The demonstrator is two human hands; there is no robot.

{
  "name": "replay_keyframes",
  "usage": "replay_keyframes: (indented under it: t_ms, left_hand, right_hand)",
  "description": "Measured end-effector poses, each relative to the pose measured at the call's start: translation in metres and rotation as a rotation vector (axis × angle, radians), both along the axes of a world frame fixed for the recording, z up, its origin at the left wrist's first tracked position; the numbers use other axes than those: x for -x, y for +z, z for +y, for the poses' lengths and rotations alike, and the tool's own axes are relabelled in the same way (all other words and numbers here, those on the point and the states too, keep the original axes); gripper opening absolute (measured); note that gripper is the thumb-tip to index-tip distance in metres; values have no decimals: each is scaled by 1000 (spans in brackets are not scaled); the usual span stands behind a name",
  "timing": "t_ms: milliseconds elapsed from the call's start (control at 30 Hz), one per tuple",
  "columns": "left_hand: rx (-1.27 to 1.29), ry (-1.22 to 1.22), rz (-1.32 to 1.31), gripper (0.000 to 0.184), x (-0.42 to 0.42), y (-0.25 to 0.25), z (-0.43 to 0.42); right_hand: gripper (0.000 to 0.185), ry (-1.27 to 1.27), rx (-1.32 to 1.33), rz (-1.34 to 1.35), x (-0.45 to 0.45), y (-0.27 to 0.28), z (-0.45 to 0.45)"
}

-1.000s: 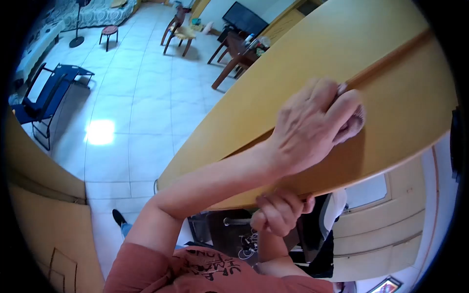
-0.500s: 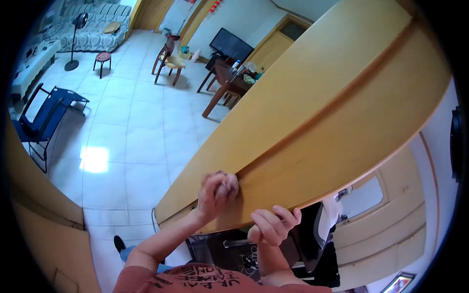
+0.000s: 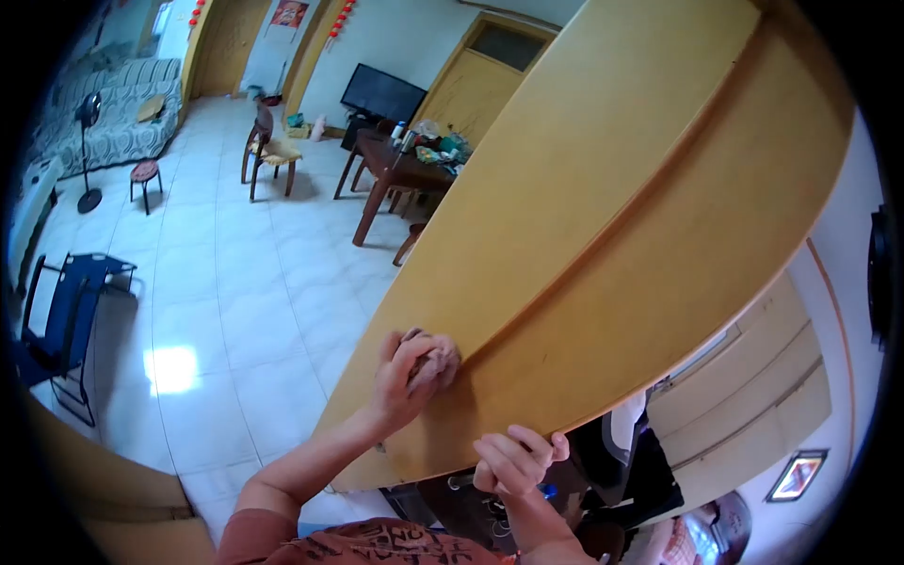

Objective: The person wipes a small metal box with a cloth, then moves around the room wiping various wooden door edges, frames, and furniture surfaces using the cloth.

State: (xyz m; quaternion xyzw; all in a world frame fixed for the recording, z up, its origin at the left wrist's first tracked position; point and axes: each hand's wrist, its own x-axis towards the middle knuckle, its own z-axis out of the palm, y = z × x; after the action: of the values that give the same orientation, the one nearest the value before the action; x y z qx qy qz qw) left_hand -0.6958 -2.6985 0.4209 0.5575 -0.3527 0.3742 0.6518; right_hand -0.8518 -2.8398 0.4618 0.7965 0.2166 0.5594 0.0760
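Observation:
A tall yellow-brown wooden door (image 3: 603,311) with a raised strip (image 3: 621,212) running along it rises in front of me. My left hand (image 3: 399,381) is closed around a crumpled greyish-pink cloth (image 3: 436,365), pressed against the door at the lower end of the strip. Lower and to the right, my right hand (image 3: 513,460) has its fingers curled at the door's edge, holding it. Part of that grip is hidden.
Beyond the door lies a white tiled floor with a blue folding chair (image 3: 71,315), a round stool (image 3: 144,174), a standing fan (image 3: 88,113), a wooden chair (image 3: 268,151) and a cluttered dark table (image 3: 400,169). A framed picture (image 3: 797,476) hangs at right.
The view has tilted, showing more of the far wall. My left hand still holds the cloth against the door beside the strip; my right hand stays at the edge.

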Motion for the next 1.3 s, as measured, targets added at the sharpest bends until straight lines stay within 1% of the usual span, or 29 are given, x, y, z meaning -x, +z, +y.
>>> replay_keyframes:
  t_ms: [67, 133, 167, 233, 267, 333, 367, 433, 500, 533, 567, 600, 633, 667, 733, 767, 833, 900, 933, 967, 1067, 1133, 1167, 1233, 1267, 1300]
  left_hand:
    - [-3, 27, -151, 38, -13, 58, 2]
    - [88, 7, -330, 26, -34, 122, -14]
    - [170, -12, -388, 42, -46, 159, -23]
    - [169, 23, -455, 38, -54, 231, -23]
    - [175, 6, -455, 38, -56, 251, -22]
    - [232, 96, -514, 36, -58, 276, -24]
    - [240, 78, -519, 36, -58, 272, -25]
    - [298, 108, -550, 35, -57, 238, -25]
    - [175, 59, -437, 31, -58, 174, -16]
    - [195, -211, -354, 37, -71, 126, -25]
    - [-46, 325, -409, 39, -74, 85, -4]
    - [130, 39, -261, 37, -80, 34, -15]
    - [308, -240, -118, 35, -89, 0, -27]
    - [305, -226, -132, 35, -87, -2, -21]
    - [140, -14, -140, 28, -83, 9, -14]
    - [21, 178, -260, 30, -67, 60, 10]
    - [147, -257, -182, 34, -95, 71, -36]
    - [62, 125, -412, 37, -74, 172, -10]
    - [129, 129, -445, 37, -72, 208, -13]
    - [198, 130, -472, 37, -72, 228, -16]
    - [273, 81, -458, 36, -72, 231, -18]
    - [151, 106, -461, 38, -72, 188, -10]
    - [86, 124, -457, 39, -71, 156, -4]
    - [5, 36, -319, 42, -83, 63, -8]
    - [25, 94, -276, 39, -76, 45, -2]
    - [47, 152, -232, 37, -70, 43, 3]
  right_hand:
    - [17, -41, -4, -19, -3, 4, 2]
    - [14, -104, 38, 2, 0, 4, 2]
    - [14, -105, 46, -5, -2, 2, 0]
    - [14, -113, 47, -13, -4, 3, 1]
    - [15, -96, 54, -22, -5, 3, 0]
    - [15, -92, 54, -67, -9, 0, -1]
    - [15, -96, 44, -56, -9, 0, -1]
    - [15, -111, 37, -51, -8, 2, 1]
    - [17, -195, 41, -57, -7, 2, 8]
    - [17, -200, 34, -50, -6, 3, 11]
    - [14, -233, 33, -53, -6, 5, 14]
    - [12, -261, 31, -65, -8, 6, 15]
    - [12, -247, 20, -68, -9, 5, 14]
    - [12, -232, 17, -80, -9, 3, 14]
    - [17, -271, 1, -75, -10, 1, 14]
    - [17, -271, -10, -76, -10, 2, 16]
    - [16, -270, -18, -90, -10, -1, 15]
    - [15, -284, -18, -76, -10, 1, 17]
    - [15, -281, -12, -77, -11, 0, 16]
    - [13, -288, -13, -80, -10, -1, 16]
    - [10, -318, -13, -70, -8, 1, 17]
    - [11, -320, -16, -70, -9, -2, 16]
    - [11, -323, -25, -69, -10, -4, 16]
    - [15, -321, -18, -96, -11, -5, 16]
    - [15, -323, -20, -106, -12, -4, 17]
    - [16, -321, -22, -104, -13, -4, 17]
